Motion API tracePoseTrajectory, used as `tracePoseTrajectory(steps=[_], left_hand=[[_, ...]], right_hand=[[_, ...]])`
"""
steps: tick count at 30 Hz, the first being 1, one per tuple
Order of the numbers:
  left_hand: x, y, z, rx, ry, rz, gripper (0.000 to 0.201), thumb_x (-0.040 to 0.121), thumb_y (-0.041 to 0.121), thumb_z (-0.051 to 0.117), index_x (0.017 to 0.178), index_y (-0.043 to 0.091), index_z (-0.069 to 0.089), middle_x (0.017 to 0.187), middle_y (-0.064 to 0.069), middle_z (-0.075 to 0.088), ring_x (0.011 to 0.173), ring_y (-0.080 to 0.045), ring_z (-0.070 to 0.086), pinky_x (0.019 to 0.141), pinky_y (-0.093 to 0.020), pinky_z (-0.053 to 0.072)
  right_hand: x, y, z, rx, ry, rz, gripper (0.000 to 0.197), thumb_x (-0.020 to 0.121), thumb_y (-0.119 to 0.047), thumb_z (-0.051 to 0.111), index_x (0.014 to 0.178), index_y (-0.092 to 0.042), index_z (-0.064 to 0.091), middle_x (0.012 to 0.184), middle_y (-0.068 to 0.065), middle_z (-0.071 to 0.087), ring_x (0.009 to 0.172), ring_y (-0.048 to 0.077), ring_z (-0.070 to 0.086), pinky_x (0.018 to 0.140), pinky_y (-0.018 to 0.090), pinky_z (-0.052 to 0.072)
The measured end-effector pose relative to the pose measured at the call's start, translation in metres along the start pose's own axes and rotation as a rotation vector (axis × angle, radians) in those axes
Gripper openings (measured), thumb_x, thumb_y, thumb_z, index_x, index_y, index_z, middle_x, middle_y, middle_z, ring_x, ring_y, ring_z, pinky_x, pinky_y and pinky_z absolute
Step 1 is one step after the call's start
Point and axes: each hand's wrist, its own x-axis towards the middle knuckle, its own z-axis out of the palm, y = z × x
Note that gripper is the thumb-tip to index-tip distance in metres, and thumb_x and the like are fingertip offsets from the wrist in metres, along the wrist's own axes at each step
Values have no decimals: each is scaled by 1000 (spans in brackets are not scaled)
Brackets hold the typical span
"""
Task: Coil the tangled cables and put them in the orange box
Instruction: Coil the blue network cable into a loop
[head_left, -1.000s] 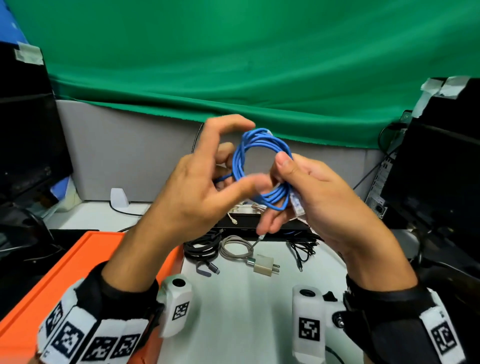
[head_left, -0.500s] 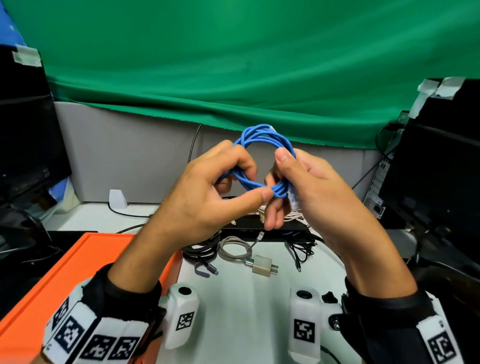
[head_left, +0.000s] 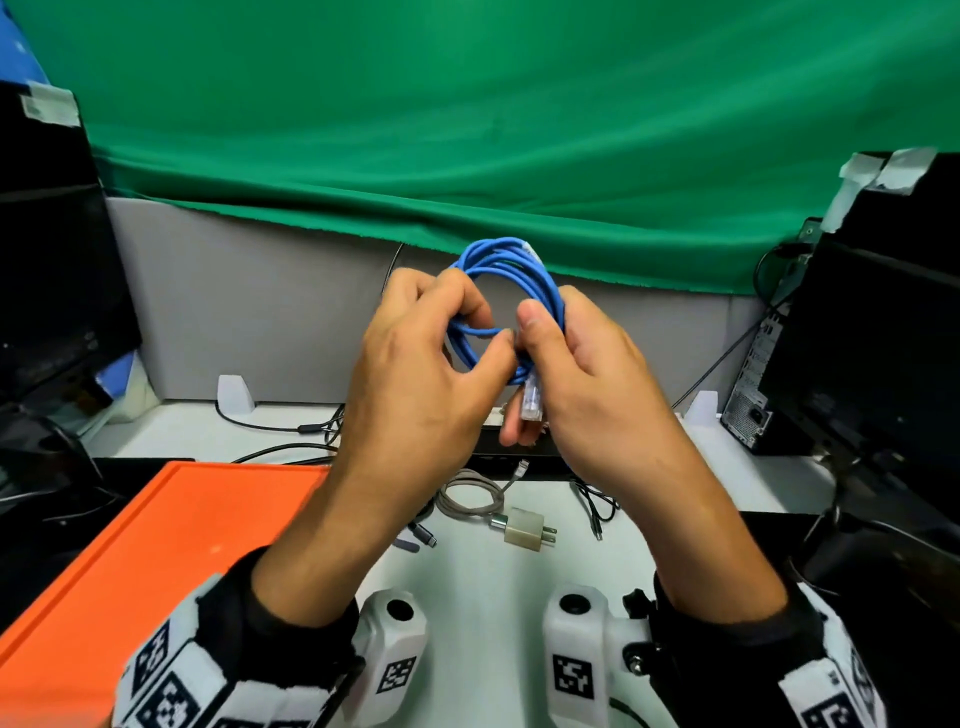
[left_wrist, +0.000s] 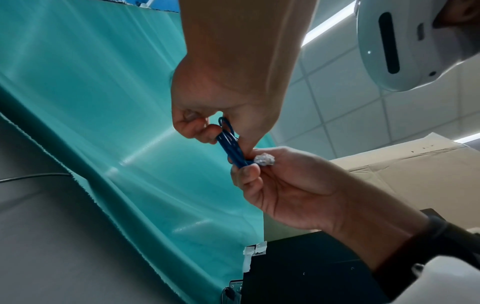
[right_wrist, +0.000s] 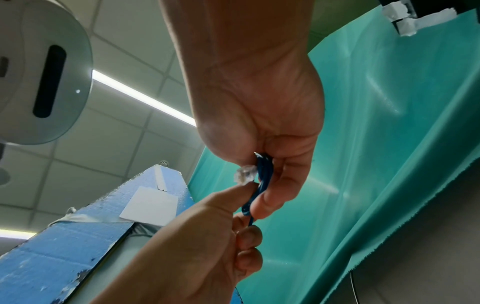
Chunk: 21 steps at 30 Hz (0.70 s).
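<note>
A blue network cable (head_left: 503, 260) is wound into a small coil and held up in front of the green cloth. My left hand (head_left: 483, 328) pinches the coil's left side, with fingers curled through the loop (left_wrist: 230, 145). My right hand (head_left: 545, 345) grips the right side, thumb pressed on the strands (right_wrist: 265, 174). The cable's clear plug (head_left: 532, 404) hangs down beside the right fingers. The orange box (head_left: 171, 545) lies on the table at lower left, below the left forearm.
On the white table (head_left: 483, 582) under the hands lie a grey cable (head_left: 467, 501) with a white charger plug (head_left: 524, 532), a thin black cable (head_left: 597, 509) and more dark cables partly hidden by the left arm. Dark monitors stand at both sides.
The left index finger, raised a second ago, has curled down through the coil. Both hands have closed in on the coil, and the clear plug now hangs below the right thumb.
</note>
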Motion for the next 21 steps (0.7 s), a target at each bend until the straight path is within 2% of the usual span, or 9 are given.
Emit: tracePoseTrajectory(steps=[5, 8, 10, 12, 14, 15, 17, 18, 21], left_hand=[[-6, 9, 4, -46, 105, 27, 21, 85, 19, 76, 93, 18, 57, 109, 2, 44, 70, -1, 48, 63, -25, 44], [-7, 12, 4, -134, 148, 45, 36, 83, 10, 76, 103, 21, 48, 112, -1, 42, 71, -9, 50, 65, -25, 43], [-6, 14, 3, -252, 142, -65, 47, 83, 10, 77, 106, 32, 42, 113, -1, 46, 68, -19, 56, 62, -30, 46], [0, 13, -1, -392, 101, -250, 50, 82, 11, 78, 110, 34, 43, 105, 3, 54, 66, -15, 60, 63, -32, 52], [7, 8, -8, -483, 44, -340, 44, 81, 9, 76, 114, 24, 51, 87, 7, 58, 62, -6, 52, 59, -22, 47], [10, 7, -12, -490, 6, -349, 34, 82, 6, 74, 110, 19, 57, 77, 10, 59, 58, -2, 49, 54, -16, 42], [14, 7, -17, -428, -90, -338, 17, 86, 1, 67, 87, 17, 62, 55, 15, 55, 45, 3, 45, 46, -7, 34], [14, 5, -18, -363, -123, -331, 23, 87, 1, 65, 77, 21, 60, 48, 17, 52, 42, 3, 44, 44, -7, 33], [13, 2, -19, -208, -196, -311, 14, 87, 8, 64, 77, 17, 64, 54, 15, 53, 49, 0, 43, 47, -9, 35]], right_hand=[[-3, -5, -1, -39, 26, -35, 27, 107, -39, 38, 100, -16, 49, 68, 5, 63, 52, 21, 69, 64, 52, 58], [-3, -6, -2, -13, 27, -55, 25, 107, -38, 39, 97, -17, 48, 61, 4, 63, 53, 21, 69, 59, 42, 56], [-4, -6, -4, -27, 33, -115, 23, 108, -34, 41, 92, -18, 47, 62, 2, 62, 55, 19, 69, 60, 36, 52], [-5, -6, -3, -110, 53, -241, 21, 108, -30, 43, 90, -18, 46, 70, 1, 61, 61, 13, 66, 62, 27, 48], [-7, -7, 2, -232, 95, -390, 19, 107, -27, 44, 90, -20, 44, 83, -1, 56, 72, 12, 59, 66, 23, 43], [-7, -7, 7, -264, 115, -442, 16, 107, -28, 44, 92, -23, 45, 90, -1, 53, 76, 14, 55, 69, 25, 44], [-6, -5, 15, -274, 138, -478, 15, 106, -31, 43, 100, -21, 51, 107, -3, 45, 80, 18, 54, 72, 38, 50], [-4, -3, 17, -270, 142, -474, 17, 106, -32, 42, 103, -19, 53, 112, -3, 43, 82, 19, 55, 73, 42, 51], [-1, 2, 18, -215, 151, -448, 22, 108, -28, 44, 102, -12, 59, 100, 0, 50, 82, 16, 57, 75, 28, 47]])
